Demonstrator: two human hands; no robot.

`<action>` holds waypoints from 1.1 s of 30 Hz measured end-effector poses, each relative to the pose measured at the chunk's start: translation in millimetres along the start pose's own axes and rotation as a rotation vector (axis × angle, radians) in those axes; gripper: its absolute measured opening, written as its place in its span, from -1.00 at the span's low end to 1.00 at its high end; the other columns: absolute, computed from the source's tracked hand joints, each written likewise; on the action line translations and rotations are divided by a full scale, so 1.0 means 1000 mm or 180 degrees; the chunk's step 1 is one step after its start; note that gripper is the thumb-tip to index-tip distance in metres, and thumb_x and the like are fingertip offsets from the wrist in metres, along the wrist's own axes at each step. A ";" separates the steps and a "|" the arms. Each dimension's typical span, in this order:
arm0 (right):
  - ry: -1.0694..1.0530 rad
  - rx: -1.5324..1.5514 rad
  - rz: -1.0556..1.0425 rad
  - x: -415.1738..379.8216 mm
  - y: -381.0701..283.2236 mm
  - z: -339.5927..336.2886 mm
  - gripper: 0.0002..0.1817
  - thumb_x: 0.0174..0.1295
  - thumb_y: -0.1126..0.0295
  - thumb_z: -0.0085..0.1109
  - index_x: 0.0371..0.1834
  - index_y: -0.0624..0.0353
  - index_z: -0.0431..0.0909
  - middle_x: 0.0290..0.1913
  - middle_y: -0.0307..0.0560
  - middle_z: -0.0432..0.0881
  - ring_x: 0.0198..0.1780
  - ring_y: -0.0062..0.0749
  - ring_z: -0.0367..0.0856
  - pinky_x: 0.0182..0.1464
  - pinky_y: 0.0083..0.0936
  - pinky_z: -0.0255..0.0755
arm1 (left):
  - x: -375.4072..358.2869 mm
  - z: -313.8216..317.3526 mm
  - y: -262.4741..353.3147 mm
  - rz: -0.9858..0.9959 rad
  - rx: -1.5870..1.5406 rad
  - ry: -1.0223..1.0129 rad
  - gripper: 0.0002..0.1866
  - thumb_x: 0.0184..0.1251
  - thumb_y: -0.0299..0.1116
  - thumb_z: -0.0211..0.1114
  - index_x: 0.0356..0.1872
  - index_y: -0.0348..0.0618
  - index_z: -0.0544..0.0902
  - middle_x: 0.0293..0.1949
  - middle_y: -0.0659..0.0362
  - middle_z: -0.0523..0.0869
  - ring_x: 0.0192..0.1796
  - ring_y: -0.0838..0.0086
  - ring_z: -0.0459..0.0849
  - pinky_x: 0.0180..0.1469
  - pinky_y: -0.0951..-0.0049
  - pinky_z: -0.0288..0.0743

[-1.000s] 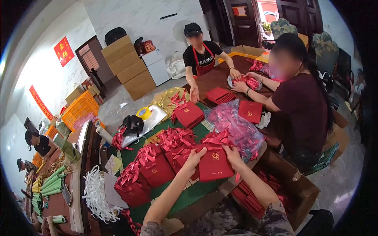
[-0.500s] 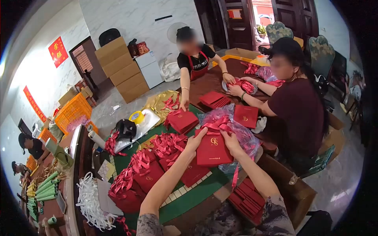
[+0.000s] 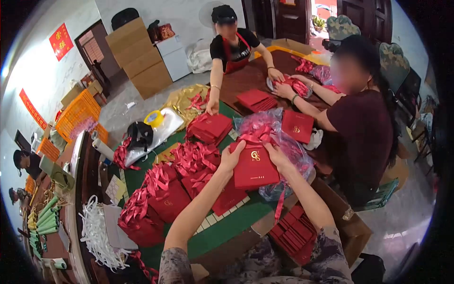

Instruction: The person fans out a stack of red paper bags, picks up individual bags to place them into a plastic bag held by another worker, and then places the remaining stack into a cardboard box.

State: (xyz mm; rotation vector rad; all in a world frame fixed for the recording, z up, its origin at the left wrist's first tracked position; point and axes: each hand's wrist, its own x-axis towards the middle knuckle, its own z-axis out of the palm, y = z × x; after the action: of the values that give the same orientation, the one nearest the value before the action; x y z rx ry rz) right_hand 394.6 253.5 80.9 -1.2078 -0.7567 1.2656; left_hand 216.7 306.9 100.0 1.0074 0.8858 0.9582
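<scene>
A red gift bag [image 3: 255,166] with a gold logo and red ribbon handles is held up in front of me. My left hand [image 3: 231,156] grips its upper left corner. At the upper right corner, my right hand [image 3: 278,156] closes on the same bag. Beneath and left of it, red bags with bunched ribbons [image 3: 165,191] stand packed on the green mat [image 3: 208,239]. Clear plastic with ribbons [image 3: 295,165] lies just behind my right hand. Below my right forearm, flat red bags [image 3: 295,232] fill a box.
Across the table, a person in a red apron [image 3: 231,52] rests a hand on a red bag stack [image 3: 210,128]. Another person [image 3: 362,123] sits at the right, handling ribbons. White paper strips [image 3: 101,232] lie at left; yellow tape [image 3: 153,118] sits on white plastic.
My view has shifted slightly. The bag stays between both my hands. The apron wearer's hand remains at the bag stack across the table.
</scene>
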 end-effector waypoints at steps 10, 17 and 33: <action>0.0028 0.0220 0.0006 0.003 0.007 0.004 -0.57 0.36 0.08 0.06 0.02 0.25 0.56 -0.13 -0.07 0.69 -0.20 -0.35 0.67 -0.15 -0.41 0.56 | 0.006 0.000 0.012 0.0228 0.0433 0.0069 -0.63 0.24 -0.09 0.42 -0.20 -0.20 0.60 -0.34 0.21 0.69 -0.36 0.54 0.66 -0.31 0.48 0.58; 0.0427 -0.0219 -0.0141 0.013 0.002 0.004 -0.59 0.33 0.11 0.11 -0.03 0.28 0.59 -0.13 -0.08 0.68 -0.16 -0.39 0.63 -0.13 -0.47 0.51 | 0.011 -0.002 0.018 -0.0469 0.0277 0.0047 -0.43 0.13 0.08 0.46 -0.06 -0.19 0.60 -0.18 0.17 0.70 -0.19 0.47 0.68 -0.11 0.42 0.57; 0.0624 -0.0203 0.0032 0.027 0.005 -0.004 -0.50 0.32 0.02 0.12 0.03 0.27 0.57 -0.10 -0.04 0.68 -0.13 -0.35 0.65 -0.07 -0.46 0.53 | -0.017 -0.009 0.001 -0.0017 0.0793 -0.0297 -0.26 -0.14 -0.22 0.65 0.03 -0.43 0.49 -0.09 0.01 0.69 -0.11 0.35 0.71 0.00 0.40 0.61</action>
State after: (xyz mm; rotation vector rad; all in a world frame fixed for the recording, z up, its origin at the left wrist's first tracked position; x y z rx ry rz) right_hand 402.0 278.4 70.2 -1.3667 -0.6520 1.1190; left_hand 203.1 293.8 101.2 1.2509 0.9443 0.8022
